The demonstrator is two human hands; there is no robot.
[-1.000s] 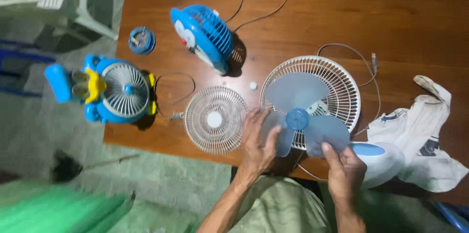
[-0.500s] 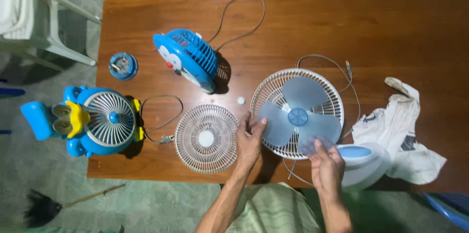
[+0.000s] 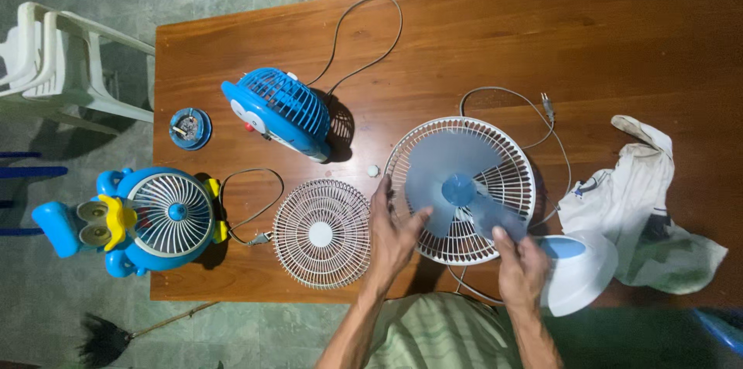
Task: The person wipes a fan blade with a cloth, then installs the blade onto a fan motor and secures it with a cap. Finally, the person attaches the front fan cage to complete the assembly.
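The pale blue fan blade (image 3: 457, 183) lies flat in the white rear grille (image 3: 507, 145), right of centre in the frame, its hub facing up at me. I have both hands on it from below: my left hand (image 3: 391, 234) is spread open, fingers on the blade's left lobe and the grille rim; my right hand (image 3: 520, 261) pinches the lower right lobe. The loose front grille (image 3: 321, 234) lies just left of my left hand.
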